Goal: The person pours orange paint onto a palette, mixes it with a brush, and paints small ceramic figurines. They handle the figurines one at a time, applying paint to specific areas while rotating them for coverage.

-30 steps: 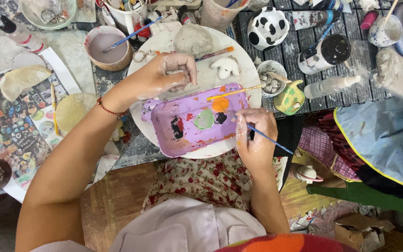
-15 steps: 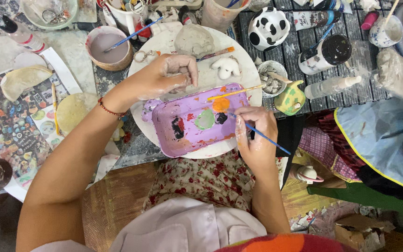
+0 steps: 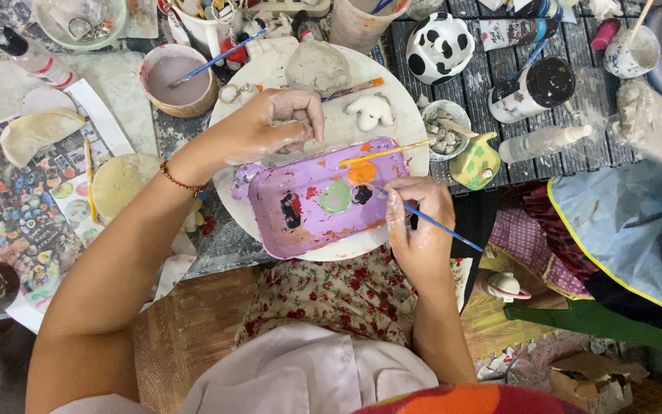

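Steadily, the left hand (image 3: 273, 126) curled over the purple tray's (image 3: 323, 199) far rim, bracing it; the right hand (image 3: 415, 222) pinched a blue brush (image 3: 430, 225), tip beside the tray's orange blob (image 3: 362, 172).

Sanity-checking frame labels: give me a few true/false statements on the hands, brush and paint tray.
1. The right hand holds a blue-handled brush with its tip at the purple tray. True.
2. The left hand holds a second brush. False: it rests, fingers curled, at the tray's far edge and holds no brush that can be seen.
3. The tray holds paint patches of several colours, among them orange, green, black and red. True.
4. The tray sits on the bare floor. False: it lies on a round white board on the table.
5. A black-and-white spotted pot stands beyond the board. True.
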